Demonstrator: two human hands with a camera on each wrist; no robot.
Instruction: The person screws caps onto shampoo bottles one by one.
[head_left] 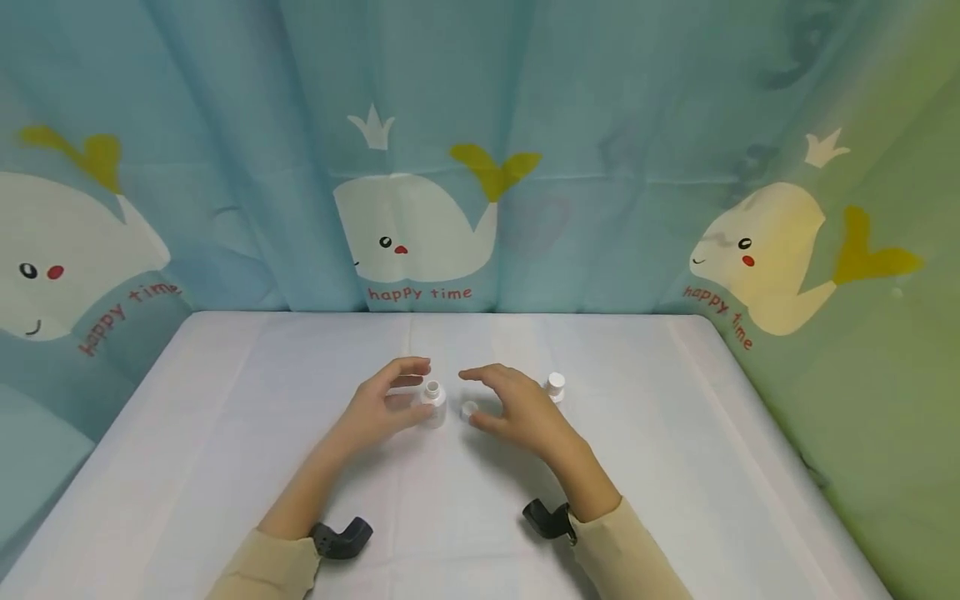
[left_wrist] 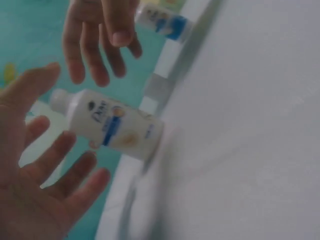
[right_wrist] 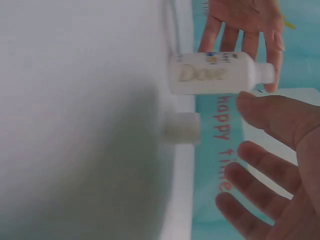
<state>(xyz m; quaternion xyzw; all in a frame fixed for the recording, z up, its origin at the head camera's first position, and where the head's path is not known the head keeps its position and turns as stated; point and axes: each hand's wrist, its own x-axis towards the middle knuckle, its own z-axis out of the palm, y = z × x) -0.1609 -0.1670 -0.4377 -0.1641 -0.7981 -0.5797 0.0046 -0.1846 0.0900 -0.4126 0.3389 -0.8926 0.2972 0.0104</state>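
White-covered table (head_left: 720,450), Dove-labelled uncapped bottle (head_left: 438,399) upright on it, loose white cap (head_left: 468,411) just beside the bottle's base, second bottle (head_left: 556,386) standing capped farther right, its label partly blue, shadows across the cloth.

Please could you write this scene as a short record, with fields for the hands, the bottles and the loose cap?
Left hand: beside the open bottle, fingers spread, not gripping it
Right hand: near the loose cap, holding nothing
Open bottle: white, Dove label, upright, neck uncovered
Loose cap: white, on the table, between the two bottles
Second bottle: white, upright, cap on, beyond the right hand
Table: white cover
Curtain: whale pictures, "happy time" print
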